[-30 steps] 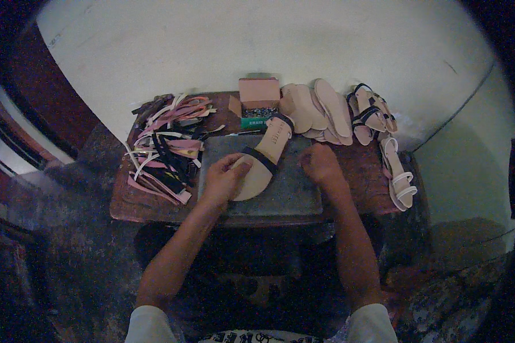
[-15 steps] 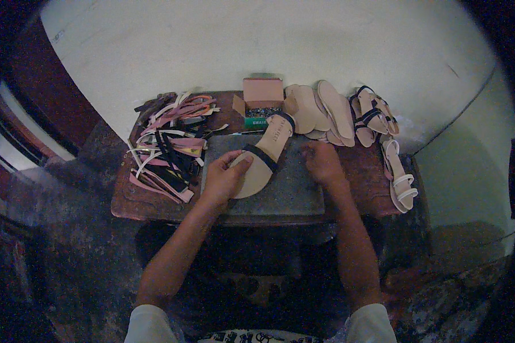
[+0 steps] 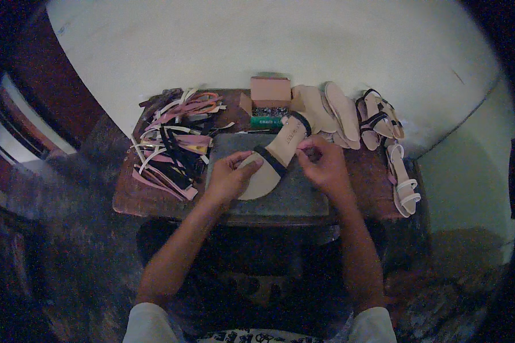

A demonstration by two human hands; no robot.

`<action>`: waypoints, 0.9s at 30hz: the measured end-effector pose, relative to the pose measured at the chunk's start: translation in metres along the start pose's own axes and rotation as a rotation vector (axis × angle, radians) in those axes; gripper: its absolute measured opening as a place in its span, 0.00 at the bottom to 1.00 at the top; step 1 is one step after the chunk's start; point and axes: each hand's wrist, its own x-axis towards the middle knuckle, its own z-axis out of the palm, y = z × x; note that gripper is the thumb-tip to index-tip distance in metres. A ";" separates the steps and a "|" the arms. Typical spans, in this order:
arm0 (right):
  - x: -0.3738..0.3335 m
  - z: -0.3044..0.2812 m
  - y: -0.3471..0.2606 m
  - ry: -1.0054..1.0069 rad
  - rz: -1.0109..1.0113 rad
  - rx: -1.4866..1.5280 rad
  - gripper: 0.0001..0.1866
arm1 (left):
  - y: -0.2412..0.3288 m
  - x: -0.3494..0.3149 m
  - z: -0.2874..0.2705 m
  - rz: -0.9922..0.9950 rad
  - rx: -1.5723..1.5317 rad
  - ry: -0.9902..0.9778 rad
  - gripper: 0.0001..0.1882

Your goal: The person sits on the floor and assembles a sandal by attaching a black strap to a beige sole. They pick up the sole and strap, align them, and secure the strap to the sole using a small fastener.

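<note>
A beige sandal [image 3: 280, 150] with a dark strap across its front and another at the heel slants over the grey board. My left hand [image 3: 232, 178] grips its toe end, thumb on top beside the front strap. At the sole's right edge, between the two straps, my right hand [image 3: 326, 166] has its fingers bent and pinched together. Whatever lies between those fingertips is too small to make out. The grey board [image 3: 303, 197] lies flat on the brown table under both hands.
Loose straps [image 3: 174, 151] in pink, black and white heap up on the left. An open box [image 3: 270, 94] of small metal pieces stands behind the sandal. Beige soles [image 3: 342, 111], dark-strapped sandals [image 3: 377, 120] and a white-strapped sandal [image 3: 405, 186] line the right. A pale wall [image 3: 269, 40] rises behind.
My right hand has come in to the sandal's right edge from a spot apart from it. My left hand keeps its hold on the toe end. The whole view has shifted slightly.
</note>
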 end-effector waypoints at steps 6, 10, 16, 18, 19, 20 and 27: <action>-0.001 -0.005 0.000 0.029 -0.266 0.042 0.08 | 0.010 -0.003 -0.005 0.149 0.133 -0.014 0.19; -0.004 -0.004 -0.003 -0.123 -0.148 0.147 0.06 | 0.005 0.000 -0.008 0.178 0.190 -0.044 0.18; -0.008 0.009 -0.008 -0.224 0.055 0.267 0.07 | 0.005 -0.005 -0.002 0.263 0.250 -0.106 0.17; -0.008 0.015 -0.005 -0.135 -0.093 0.274 0.07 | 0.008 -0.009 -0.002 0.291 0.298 -0.112 0.17; -0.009 0.014 -0.005 -0.151 -0.086 0.250 0.07 | 0.006 -0.009 -0.001 0.290 0.278 -0.112 0.17; -0.009 0.012 -0.009 -0.168 -0.079 0.228 0.07 | 0.004 -0.008 -0.002 0.288 0.258 -0.110 0.17; -0.008 0.024 0.000 -0.108 -0.237 0.273 0.11 | -0.001 -0.006 -0.004 0.357 0.233 -0.096 0.16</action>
